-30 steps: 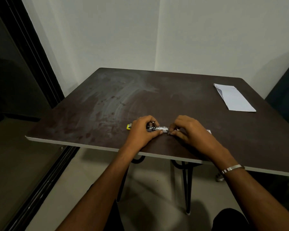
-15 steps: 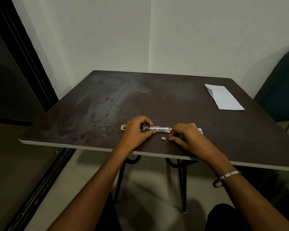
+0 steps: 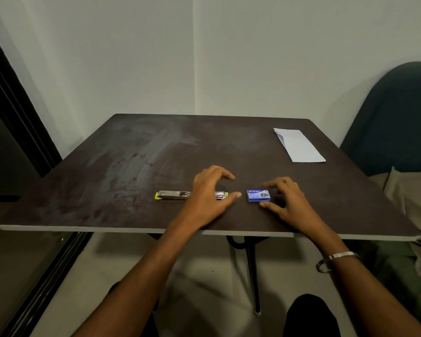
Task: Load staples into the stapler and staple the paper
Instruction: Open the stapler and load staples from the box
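The stapler (image 3: pixel 180 195) lies flat on the table (image 3: pixel 131 166), its right end under the left hand (image 3: pixel 210 190), and the blue staple box (image 3: pixel 258 195) sits just beside the right hand (image 3: pixel 287 198); the folded paper (image 3: pixel 299 147) rests well apart at the far right. The box looks closed, though it is small. Both hands hover with fingers spread, holding nothing.
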